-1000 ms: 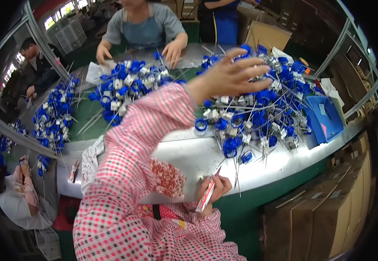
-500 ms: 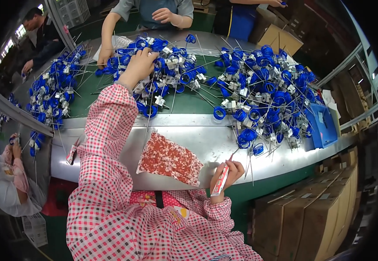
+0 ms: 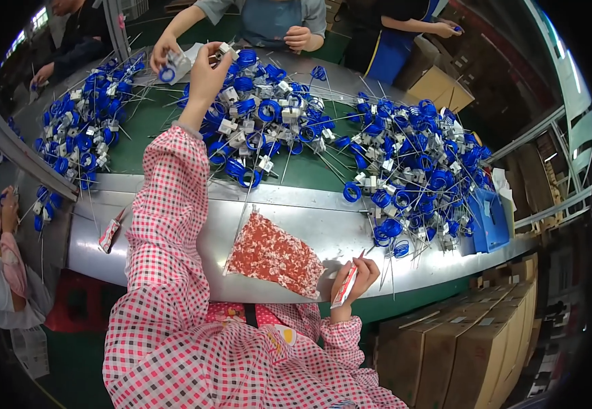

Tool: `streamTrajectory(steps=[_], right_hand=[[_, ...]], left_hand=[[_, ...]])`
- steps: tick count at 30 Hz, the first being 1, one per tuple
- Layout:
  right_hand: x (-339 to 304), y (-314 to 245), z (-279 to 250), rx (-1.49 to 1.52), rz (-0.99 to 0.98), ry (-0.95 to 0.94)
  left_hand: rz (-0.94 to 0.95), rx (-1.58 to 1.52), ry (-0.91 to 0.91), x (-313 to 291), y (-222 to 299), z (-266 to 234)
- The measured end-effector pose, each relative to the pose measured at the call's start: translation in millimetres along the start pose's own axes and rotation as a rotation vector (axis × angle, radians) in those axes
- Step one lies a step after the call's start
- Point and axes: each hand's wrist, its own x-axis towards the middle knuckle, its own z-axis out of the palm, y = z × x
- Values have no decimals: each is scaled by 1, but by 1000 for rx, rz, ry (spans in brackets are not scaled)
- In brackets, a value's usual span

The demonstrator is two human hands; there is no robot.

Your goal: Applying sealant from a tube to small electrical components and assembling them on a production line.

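Observation:
My left hand (image 3: pixel 209 76) reaches over the far edge of a pile of blue coiled-tube parts (image 3: pixel 269 109). Its fingers are closed on a small white block (image 3: pixel 226 51), apparently one of these parts with white blocks and thin metal rods. Near the front edge of the metal table, my right hand (image 3: pixel 360 281) grips a slim white-and-red squeeze tube (image 3: pixel 345 288), its pointed red nozzle tilted up. Between my arms lies a red-and-white mottled cloth (image 3: pixel 275 255).
Another large pile of coiled parts (image 3: pixel 412 163) sits to the right, beside a blue bin (image 3: pixel 488 221). A second squeeze tube (image 3: pixel 111 234) lies left of my sleeve. Across the table, a co-worker's hand (image 3: pixel 165 53) holds a blurred coiled part. Cardboard boxes (image 3: pixel 446 347) stand lower right.
My left hand has risen from the pile and moved farther away, now with a white block in its fingers. The co-worker's hand has lifted a coiled part. My right hand keeps the tube.

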Motion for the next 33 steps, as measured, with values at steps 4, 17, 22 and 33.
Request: streamTrajectory(steps=[4, 17, 22, 33], right_hand=[[-1, 3, 3, 8, 12, 21], [0, 5, 4, 17, 9, 29], [-2, 2, 1, 42, 35, 54], [107, -118, -32, 1061, 201, 429]], left_hand=[[51, 9, -30, -5, 8, -6], [610, 80, 541, 14, 68, -57], [363, -710, 712, 40, 73, -93], [-1130, -1089, -583, -148, 167, -17]])
